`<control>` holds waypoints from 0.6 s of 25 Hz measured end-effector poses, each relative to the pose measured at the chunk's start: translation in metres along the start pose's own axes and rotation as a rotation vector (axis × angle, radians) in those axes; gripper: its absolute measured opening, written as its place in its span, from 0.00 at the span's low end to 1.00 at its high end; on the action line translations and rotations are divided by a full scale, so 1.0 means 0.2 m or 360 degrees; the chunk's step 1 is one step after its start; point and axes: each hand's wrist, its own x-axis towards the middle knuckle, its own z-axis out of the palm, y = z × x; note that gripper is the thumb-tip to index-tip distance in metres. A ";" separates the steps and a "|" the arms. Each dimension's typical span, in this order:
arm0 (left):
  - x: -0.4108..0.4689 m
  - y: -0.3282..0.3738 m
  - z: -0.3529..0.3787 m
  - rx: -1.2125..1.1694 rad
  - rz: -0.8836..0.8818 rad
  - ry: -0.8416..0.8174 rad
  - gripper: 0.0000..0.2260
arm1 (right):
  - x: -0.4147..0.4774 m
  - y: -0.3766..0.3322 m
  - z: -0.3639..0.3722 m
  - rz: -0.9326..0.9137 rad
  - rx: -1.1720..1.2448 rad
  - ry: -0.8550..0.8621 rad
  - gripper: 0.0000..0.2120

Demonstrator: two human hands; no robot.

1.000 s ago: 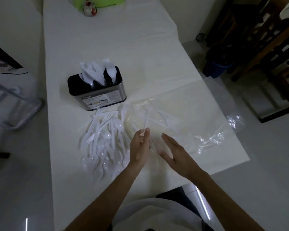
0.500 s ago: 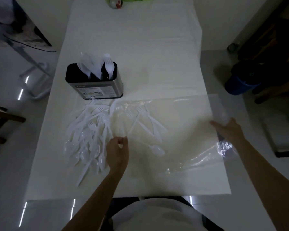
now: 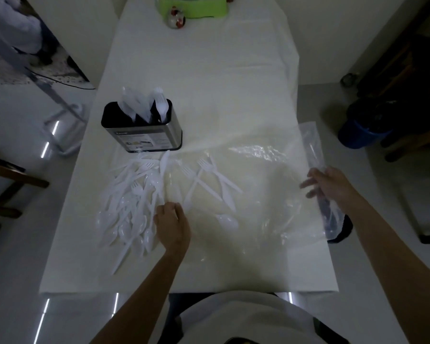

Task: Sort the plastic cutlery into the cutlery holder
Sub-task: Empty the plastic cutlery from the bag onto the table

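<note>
The left arm reaches forward across the white table (image 3: pixel 209 95), wrist bent. The left hand (image 3: pixel 173 224) has curled fingers at the near edge of the clear plastic bag (image 3: pixel 266 194); I cannot tell whether they pinch it. The loose cutlery pile (image 3: pixel 132 199) lies just left of those fingertips, and the cutlery holder (image 3: pixel 144 130) stands well beyond them. The right arm stretches out to the table's right edge. There the right hand (image 3: pixel 330 186) grips the bag's end, and several forks (image 3: pixel 209 180) lie left of its fingers.
</note>
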 end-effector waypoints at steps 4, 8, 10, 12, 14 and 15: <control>0.01 0.00 -0.03 -0.0147 -0.0002 -0.0022 0.12 | -0.07 -0.13 -0.08 -0.0096 -0.0170 0.0007 0.14; 0.00 0.03 -0.02 -0.0287 0.0072 -0.0120 0.11 | -0.14 -0.17 -0.10 -0.0311 -0.0126 -0.0057 0.08; 0.02 0.06 -0.02 -0.0355 0.0062 -0.0121 0.11 | -0.16 -0.17 -0.11 -0.0392 0.0091 0.0056 0.10; 0.02 0.08 -0.04 -0.0451 0.0065 -0.0105 0.10 | -0.19 -0.14 -0.15 -0.0412 0.0216 -0.0053 0.10; 0.00 0.08 -0.07 -0.0596 0.0179 -0.0084 0.09 | -0.19 -0.11 -0.17 -0.0420 0.0157 -0.0076 0.11; -0.02 0.07 -0.08 -0.0621 0.0252 -0.0091 0.09 | -0.19 -0.10 -0.17 -0.0436 0.0142 0.0024 0.11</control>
